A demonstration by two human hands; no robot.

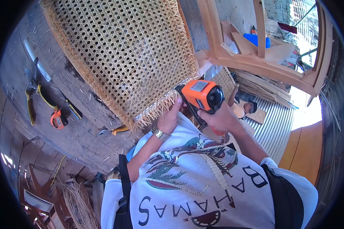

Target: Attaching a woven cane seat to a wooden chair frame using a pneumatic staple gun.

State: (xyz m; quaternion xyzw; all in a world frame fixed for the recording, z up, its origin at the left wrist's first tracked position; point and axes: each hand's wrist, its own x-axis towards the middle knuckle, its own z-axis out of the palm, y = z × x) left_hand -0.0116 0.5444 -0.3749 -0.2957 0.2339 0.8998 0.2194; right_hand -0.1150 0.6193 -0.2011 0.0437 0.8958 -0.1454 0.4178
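A woven cane panel [130, 49] in a wooden frame lies on the worn workbench [91, 149], with loose cane ends bristling along its near edge. My left hand [168, 121], a metal watch on its wrist, grips that near edge, fingers pressed on the cane strands. Gripped in my right hand [219, 118] is an orange and black nail gun [200, 93], its nose against the panel's near right corner, close to my left fingertips. The exact contact spot is hidden by the tool.
Left on the bench lie yellow-handled snips [35, 89], an orange tape measure [58, 119], a long blade [36, 59] and yellow-handled pliers [118, 131]. A bare wooden chair frame [259, 57] stands at the right. Beyond my right arm is another person [249, 108] near corrugated sheeting [273, 133].
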